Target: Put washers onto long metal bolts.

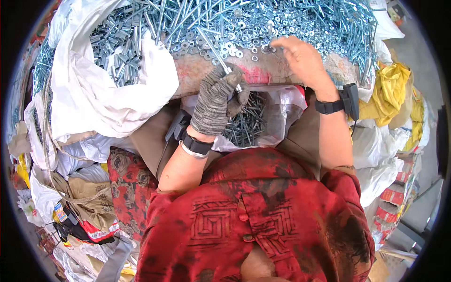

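Note:
In a grey knitted glove, my left hand (pixel 225 84) is closed around a long thin metal bolt (pixel 213 49). The bolt slants up and to the left over the pile, and a short end pokes out below the fingers. My bare right hand (pixel 303 58) is at the pile's near edge, its index finger stretched left to the loose flat washers (pixel 254 50). Its other fingers are partly curled; nothing held shows between them. Below my left hand, an open plastic bag (pixel 287 110) on my lap contains dark metal screws or bolts (pixel 244 124).
A white woven sack (pixel 105 110) at the left holds short metal sleeves (pixel 127 56). Long rods (pixel 188 16) and washers cover the work surface (pixel 192 70). Yellow sacks (pixel 392 91) lie at the right. A rope (pixel 49 127) hangs at the left.

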Demonstrator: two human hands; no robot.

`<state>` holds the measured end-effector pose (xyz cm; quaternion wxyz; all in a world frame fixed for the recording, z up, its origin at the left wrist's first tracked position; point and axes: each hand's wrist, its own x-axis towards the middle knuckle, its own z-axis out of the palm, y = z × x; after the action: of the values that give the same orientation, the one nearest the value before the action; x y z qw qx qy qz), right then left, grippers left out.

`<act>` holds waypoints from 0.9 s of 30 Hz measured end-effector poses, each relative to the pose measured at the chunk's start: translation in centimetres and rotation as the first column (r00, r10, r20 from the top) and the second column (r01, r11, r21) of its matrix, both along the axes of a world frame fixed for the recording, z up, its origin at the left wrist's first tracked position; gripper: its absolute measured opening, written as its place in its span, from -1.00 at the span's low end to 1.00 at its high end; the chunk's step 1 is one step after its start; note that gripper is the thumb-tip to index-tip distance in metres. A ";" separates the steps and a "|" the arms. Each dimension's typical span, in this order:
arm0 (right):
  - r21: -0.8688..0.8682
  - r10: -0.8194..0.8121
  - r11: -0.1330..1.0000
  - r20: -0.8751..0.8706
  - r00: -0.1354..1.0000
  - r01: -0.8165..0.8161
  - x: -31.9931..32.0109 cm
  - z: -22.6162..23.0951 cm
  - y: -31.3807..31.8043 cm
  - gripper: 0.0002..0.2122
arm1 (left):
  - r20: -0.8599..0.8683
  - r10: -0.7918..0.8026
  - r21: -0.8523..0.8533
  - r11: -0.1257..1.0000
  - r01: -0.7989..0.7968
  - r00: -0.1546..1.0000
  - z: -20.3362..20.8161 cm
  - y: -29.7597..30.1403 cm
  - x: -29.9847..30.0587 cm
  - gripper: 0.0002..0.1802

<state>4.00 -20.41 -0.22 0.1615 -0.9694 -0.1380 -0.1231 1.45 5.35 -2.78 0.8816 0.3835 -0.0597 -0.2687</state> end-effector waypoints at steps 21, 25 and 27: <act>0.061 -0.098 0.993 -0.027 0.995 0.099 -1.0 1.8 4.3 -0.81 | 0.000 -0.077 -0.037 0.996 0.077 0.997 -0.8 -0.9 -0.6 -0.77; 0.013 -0.114 0.993 0.018 0.993 0.113 0.8 0.6 5.1 -0.88 | 0.063 -0.042 -0.037 0.998 0.045 0.997 -2.0 -1.2 -0.8 -0.76; 0.001 -0.141 0.990 0.040 0.989 0.141 1.5 0.4 5.3 -0.89 | 0.070 -0.041 -0.058 0.997 0.045 0.997 -2.6 -1.7 -0.3 -0.78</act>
<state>5.45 -15.13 0.14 0.1488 -0.9742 -0.0723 -0.1535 1.12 3.70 -5.39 0.8841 0.3645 -0.1063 -0.2723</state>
